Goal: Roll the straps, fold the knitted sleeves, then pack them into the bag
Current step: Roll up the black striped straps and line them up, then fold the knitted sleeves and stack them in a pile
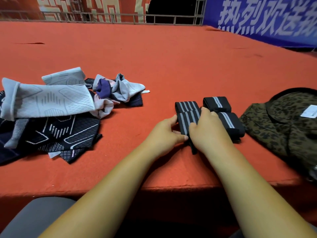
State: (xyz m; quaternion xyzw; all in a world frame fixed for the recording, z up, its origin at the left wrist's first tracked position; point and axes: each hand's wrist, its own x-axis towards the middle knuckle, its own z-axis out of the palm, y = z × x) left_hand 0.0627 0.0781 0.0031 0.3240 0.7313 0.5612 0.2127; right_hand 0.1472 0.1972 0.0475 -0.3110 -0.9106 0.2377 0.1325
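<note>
Several rolled black straps with grey stripes sit on the red carpeted surface right of centre. My left hand [163, 132] and my right hand [206, 130] both grip the nearest striped strap roll [186, 121], whose loose black end [193, 148] trails toward me. Another striped roll [186, 105] lies just behind it. Two rolls with a single grey band [217, 102] [230, 123] lie to the right. A pile of knitted sleeves lies unfolded at the left: a light grey one [51, 100], a dark patterned one [68, 131], a grey and purple bunch [118, 88]. The leopard-print bag [281, 124] rests at the right.
The red carpeted platform [171, 66] stretches far back to a metal railing [120, 16] and a blue banner [265, 18]. Its front edge [171, 188] drops off just before my lap. My knees in grey trousers [34, 217] show at the bottom left.
</note>
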